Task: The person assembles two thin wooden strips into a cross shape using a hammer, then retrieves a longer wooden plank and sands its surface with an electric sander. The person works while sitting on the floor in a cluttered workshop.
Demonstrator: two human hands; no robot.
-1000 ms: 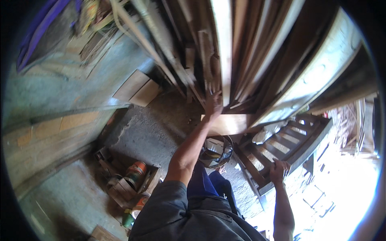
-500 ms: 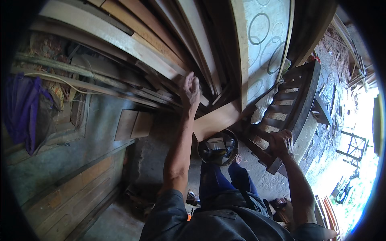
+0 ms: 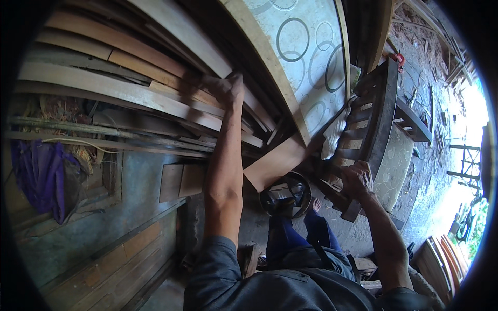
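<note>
The left hand point(image 3: 226, 89) had been slid further up and laid flat, fingers open, on the stacked planks point(image 3: 155, 98), while the right hand point(image 3: 357, 179) was kept closed around the chair point(image 3: 381, 119) frame.

Dim shaded interior, overexposed daylight at right edge, heavy fisheye bending, dark rim

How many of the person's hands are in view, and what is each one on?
2. The left hand reaches up against the stacked wooden planks. The right hand grips the dark wooden chair frame lower right. No other person's hands show.
</note>
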